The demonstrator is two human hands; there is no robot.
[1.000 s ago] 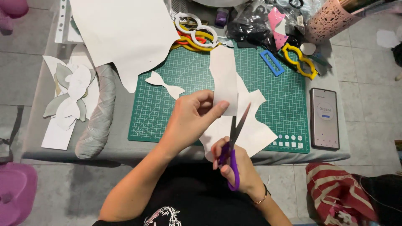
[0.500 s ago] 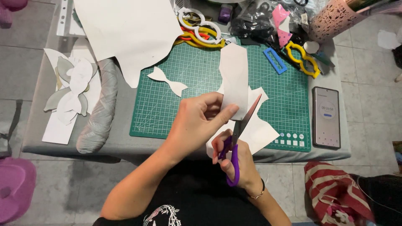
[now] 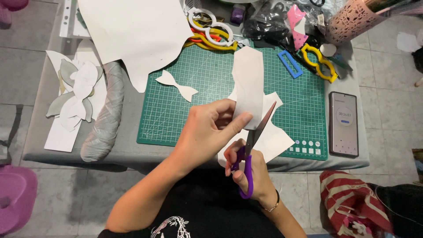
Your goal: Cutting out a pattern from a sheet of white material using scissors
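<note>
Cutouts lie stacked at far left of the table. Over the green mat, left hand pinches the paper strip; hold it taut, feeding steadily. Right hand grips the purple scissors, blades partly open against the strip's edge.

Matt white paper strip pinched in the left hand; scissors show dull metal blades and glossy purple plastic handles. The green cutting mat looks smooth and matt, the phone glassy and glossy, and grey cloth covers the worktop.
</note>
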